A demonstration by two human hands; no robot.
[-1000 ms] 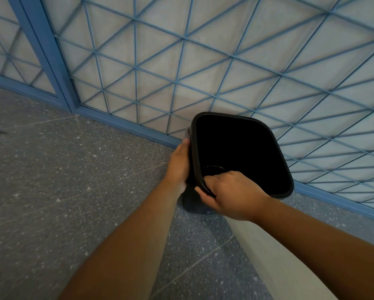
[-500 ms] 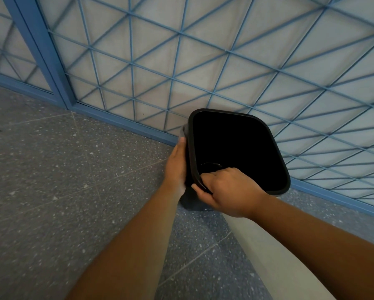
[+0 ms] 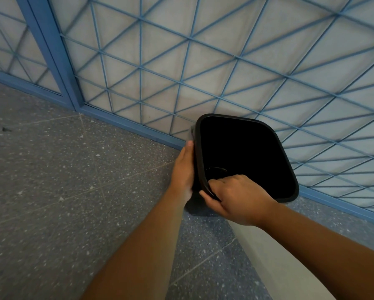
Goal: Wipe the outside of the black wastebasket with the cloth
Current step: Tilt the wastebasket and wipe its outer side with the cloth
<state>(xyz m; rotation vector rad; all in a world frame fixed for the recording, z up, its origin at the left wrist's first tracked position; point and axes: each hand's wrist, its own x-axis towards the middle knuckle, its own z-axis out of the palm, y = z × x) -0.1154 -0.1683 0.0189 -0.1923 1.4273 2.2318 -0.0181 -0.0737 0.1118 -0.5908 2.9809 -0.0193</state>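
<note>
The right hand (image 3: 238, 200) is gripping the near rim of the black plastic wastebasket (image 3: 246, 156), steadying it on the speckled floor (image 3: 62, 180) while the left hand (image 3: 182, 172) is pressing flat against its outer wall, the cloth mostly hidden.

Blue lattice wall (image 3: 225, 68) blocks behind wastebasket (image 3: 246, 152); floor (image 3: 62, 180) left open.

Black wastebasket (image 3: 242, 152) tilted, open mouth up; grey cloth (image 3: 191, 132) at its left side

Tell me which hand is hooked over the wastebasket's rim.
The right hand: its fingers curl over the near rim of the black wastebasket, thumb outside. The left hand lies flat against the outer left wall instead.
</note>
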